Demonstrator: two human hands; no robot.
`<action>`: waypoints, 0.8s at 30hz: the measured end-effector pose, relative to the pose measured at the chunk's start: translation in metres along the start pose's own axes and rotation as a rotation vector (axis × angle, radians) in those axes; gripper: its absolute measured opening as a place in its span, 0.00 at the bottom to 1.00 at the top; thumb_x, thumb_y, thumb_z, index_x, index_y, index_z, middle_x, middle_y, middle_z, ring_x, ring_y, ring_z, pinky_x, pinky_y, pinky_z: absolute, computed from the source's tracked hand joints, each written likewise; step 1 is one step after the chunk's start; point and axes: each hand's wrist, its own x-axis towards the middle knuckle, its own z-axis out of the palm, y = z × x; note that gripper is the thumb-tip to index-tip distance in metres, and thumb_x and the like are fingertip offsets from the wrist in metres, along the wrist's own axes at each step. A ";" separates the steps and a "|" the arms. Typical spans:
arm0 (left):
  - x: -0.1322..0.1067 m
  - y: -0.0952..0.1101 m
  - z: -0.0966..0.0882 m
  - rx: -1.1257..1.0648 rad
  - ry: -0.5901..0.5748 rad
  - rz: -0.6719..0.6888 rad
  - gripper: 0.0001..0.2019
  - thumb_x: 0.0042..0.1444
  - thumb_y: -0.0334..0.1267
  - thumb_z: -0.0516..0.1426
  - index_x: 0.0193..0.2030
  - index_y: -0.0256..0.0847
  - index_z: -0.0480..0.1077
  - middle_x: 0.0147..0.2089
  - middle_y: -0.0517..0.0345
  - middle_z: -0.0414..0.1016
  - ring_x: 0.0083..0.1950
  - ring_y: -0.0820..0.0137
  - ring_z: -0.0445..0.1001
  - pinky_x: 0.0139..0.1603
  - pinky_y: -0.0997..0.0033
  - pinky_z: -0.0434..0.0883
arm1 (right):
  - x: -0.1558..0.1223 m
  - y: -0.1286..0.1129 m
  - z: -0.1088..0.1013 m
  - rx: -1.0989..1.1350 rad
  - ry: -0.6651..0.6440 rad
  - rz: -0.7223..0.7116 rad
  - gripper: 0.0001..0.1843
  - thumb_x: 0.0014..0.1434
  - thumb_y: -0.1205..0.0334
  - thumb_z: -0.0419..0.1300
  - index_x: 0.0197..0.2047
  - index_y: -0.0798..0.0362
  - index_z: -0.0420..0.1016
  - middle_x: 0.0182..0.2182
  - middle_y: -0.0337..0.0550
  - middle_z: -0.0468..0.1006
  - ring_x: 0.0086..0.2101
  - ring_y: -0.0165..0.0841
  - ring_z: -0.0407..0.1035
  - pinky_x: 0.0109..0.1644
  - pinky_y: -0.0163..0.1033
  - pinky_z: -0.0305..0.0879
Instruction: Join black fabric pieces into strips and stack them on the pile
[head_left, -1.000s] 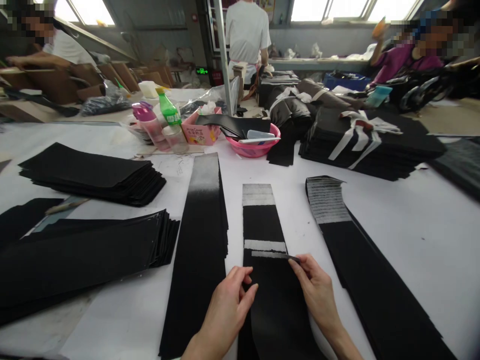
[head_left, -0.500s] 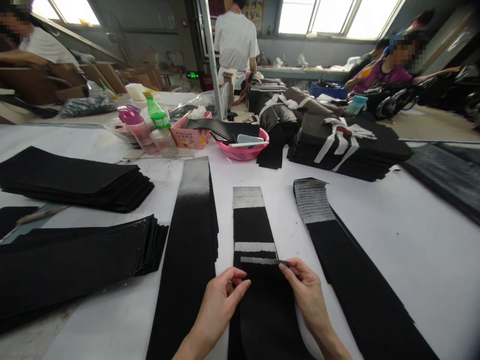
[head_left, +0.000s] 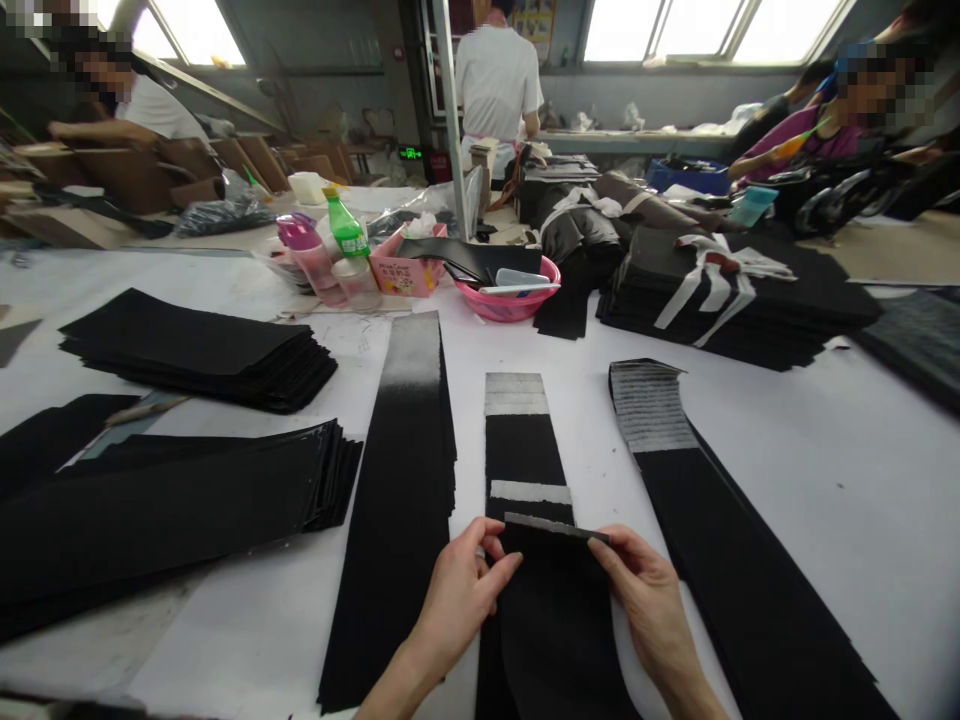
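My left hand (head_left: 466,590) pinches the left edge of a black sheet strip (head_left: 559,610) near its top corner, with the thumb in front. At the opposite corner my right hand (head_left: 646,585) holds the same strip between thumb and fingers. A narrow grey band (head_left: 555,525) runs along its raised top edge, which slopes down to the right. The strip's lower part curves toward me. Beneath lies another black strip (head_left: 521,450), flat on the table, with a whitish crossband (head_left: 531,492) just beyond the held edge and a wider grey-white area at its far end.
A strip stack (head_left: 394,480) lies to the left, another (head_left: 720,520) to the right. Two wider black stacks (head_left: 202,340) (head_left: 172,490) sit farther left. A pink basin (head_left: 510,300), a green bottle (head_left: 346,225) and a tied black bundle (head_left: 735,300) stand behind. Several people work beyond.
The view has turned slightly left, so the table's contents appear farther right. Both hands keep hold of the strip, and its top edge now slopes more toward the right.
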 end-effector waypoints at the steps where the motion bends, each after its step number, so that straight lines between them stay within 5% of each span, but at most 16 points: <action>1: 0.000 0.000 0.000 -0.004 0.013 0.005 0.16 0.57 0.48 0.57 0.47 0.41 0.65 0.33 0.65 0.67 0.19 0.79 0.64 0.18 0.78 0.56 | 0.000 0.000 0.000 0.015 -0.003 0.039 0.11 0.52 0.54 0.68 0.32 0.52 0.75 0.29 0.38 0.72 0.30 0.31 0.64 0.34 0.33 0.63; 6: 0.000 0.004 -0.002 -0.068 0.107 0.084 0.17 0.57 0.50 0.58 0.29 0.38 0.64 0.26 0.67 0.57 0.23 0.81 0.55 0.23 0.79 0.54 | 0.002 -0.004 0.004 0.068 0.026 0.224 0.16 0.49 0.50 0.69 0.32 0.53 0.72 0.23 0.34 0.68 0.19 0.24 0.55 0.19 0.30 0.50; 12: 0.006 0.012 -0.009 -0.342 -0.018 -0.143 0.19 0.56 0.55 0.57 0.31 0.39 0.61 0.20 0.70 0.57 0.15 0.83 0.51 0.15 0.82 0.46 | 0.015 -0.011 0.007 -0.136 -0.120 0.132 0.20 0.57 0.43 0.61 0.35 0.54 0.73 0.17 0.34 0.66 0.19 0.27 0.58 0.22 0.32 0.55; 18: 0.021 0.007 -0.011 -0.139 0.096 -0.064 0.19 0.54 0.54 0.58 0.30 0.40 0.61 0.19 0.68 0.64 0.12 0.81 0.57 0.12 0.82 0.48 | 0.027 -0.013 0.009 -0.287 -0.126 0.069 0.22 0.56 0.41 0.59 0.29 0.53 0.72 0.19 0.36 0.67 0.20 0.29 0.62 0.22 0.32 0.56; 24: 0.029 0.004 -0.011 0.013 0.109 -0.032 0.20 0.60 0.54 0.52 0.27 0.41 0.61 0.13 0.69 0.58 0.12 0.77 0.60 0.13 0.81 0.52 | 0.036 -0.008 0.009 -0.387 -0.132 0.058 0.20 0.58 0.43 0.58 0.27 0.52 0.69 0.19 0.34 0.63 0.21 0.28 0.59 0.25 0.33 0.57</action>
